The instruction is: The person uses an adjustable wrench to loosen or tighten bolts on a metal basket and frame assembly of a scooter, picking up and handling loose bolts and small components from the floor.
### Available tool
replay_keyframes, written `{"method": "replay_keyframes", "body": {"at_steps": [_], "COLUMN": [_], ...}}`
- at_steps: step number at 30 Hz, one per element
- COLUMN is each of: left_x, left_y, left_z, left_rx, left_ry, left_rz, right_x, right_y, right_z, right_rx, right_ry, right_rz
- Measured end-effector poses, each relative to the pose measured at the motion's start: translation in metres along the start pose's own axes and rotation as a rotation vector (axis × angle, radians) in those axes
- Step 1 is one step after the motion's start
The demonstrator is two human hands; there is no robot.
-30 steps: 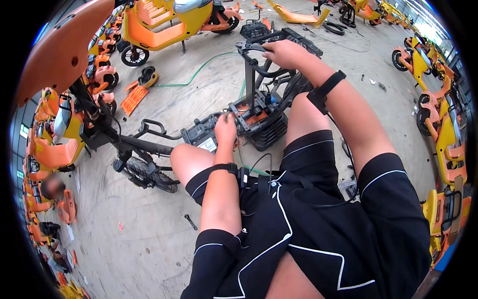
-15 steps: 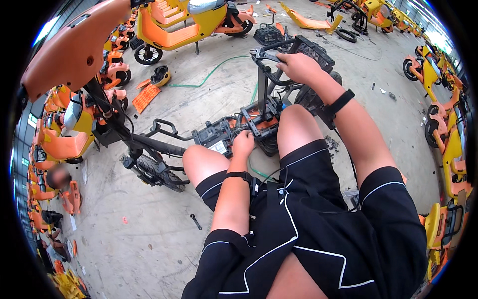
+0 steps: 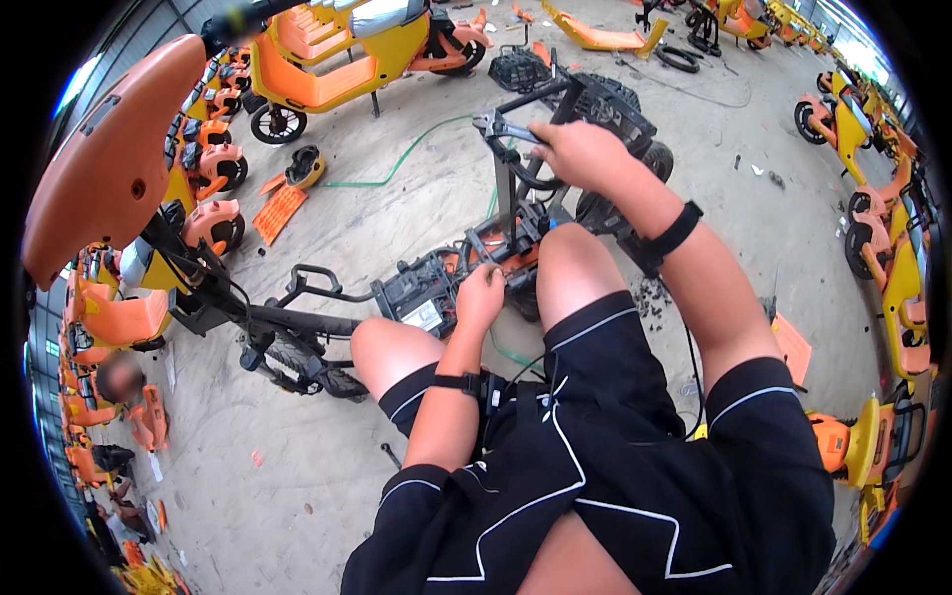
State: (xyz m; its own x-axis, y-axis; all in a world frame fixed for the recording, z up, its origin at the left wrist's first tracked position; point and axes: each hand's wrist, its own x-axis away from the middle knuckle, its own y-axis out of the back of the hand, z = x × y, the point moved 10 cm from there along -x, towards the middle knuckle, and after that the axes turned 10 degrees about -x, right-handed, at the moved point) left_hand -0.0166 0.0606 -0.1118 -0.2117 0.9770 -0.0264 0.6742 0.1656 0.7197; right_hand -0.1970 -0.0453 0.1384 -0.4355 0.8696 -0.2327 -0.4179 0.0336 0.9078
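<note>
- The stripped scooter frame (image 3: 466, 283) lies on its side on the concrete floor (image 3: 397, 198) right in front of my knees, wiring and orange parts exposed in its middle.
- My left hand (image 3: 483, 295) is down on that middle section, just beside the black box with a pale label (image 3: 421, 297). The fingers are curled onto the parts there, but I cannot tell whether they are clamped on anything.
- A second ago that hand sat further to my left on the frame; it has moved in towards the orange parts by my right knee, so I judge the work has shifted to that spot.
- My right hand (image 3: 580, 154) is closed around grey pliers (image 3: 501, 127), whose jaws poke out to the left, up by the black upright post (image 3: 506, 193) and the black wire basket (image 3: 605, 104).
- It has stayed at that height over the last second, the tool kept raised and not yet brought to the frame.
- The front wheel (image 3: 302, 362) and black handlebar (image 3: 317, 283) of the frame stretch off to my left.
- Further out stand an orange-and-yellow scooter (image 3: 337, 59), a large orange body panel (image 3: 119, 159) at the left edge, and more orange scooters (image 3: 892, 248) along the right.
</note>
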Motion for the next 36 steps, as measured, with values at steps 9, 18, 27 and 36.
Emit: {"method": "replay_keyframes", "body": {"at_steps": [9,18,27,36], "left_x": [0.006,0.031,0.025,-0.078], "left_y": [0.006,0.046,0.024,0.135], "left_z": [-0.04,-0.032,-0.021,-0.112], "left_rx": [-0.011,-0.059,0.09,0.221], "left_ry": [-0.184,-0.184,-0.119,-0.158], "left_rz": [0.068,0.126,0.113,-0.324], "right_x": [-0.003,-0.012,-0.022,-0.022], "right_y": [0.004,0.003,0.0,-0.009], "right_z": [0.001,-0.011,-0.023,-0.048], "right_rx": [-0.003,-0.009,0.015,-0.039], "right_ry": [0.001,0.036,0.031,0.018], "right_rz": [0.022,-0.002,0.2,0.132]}}
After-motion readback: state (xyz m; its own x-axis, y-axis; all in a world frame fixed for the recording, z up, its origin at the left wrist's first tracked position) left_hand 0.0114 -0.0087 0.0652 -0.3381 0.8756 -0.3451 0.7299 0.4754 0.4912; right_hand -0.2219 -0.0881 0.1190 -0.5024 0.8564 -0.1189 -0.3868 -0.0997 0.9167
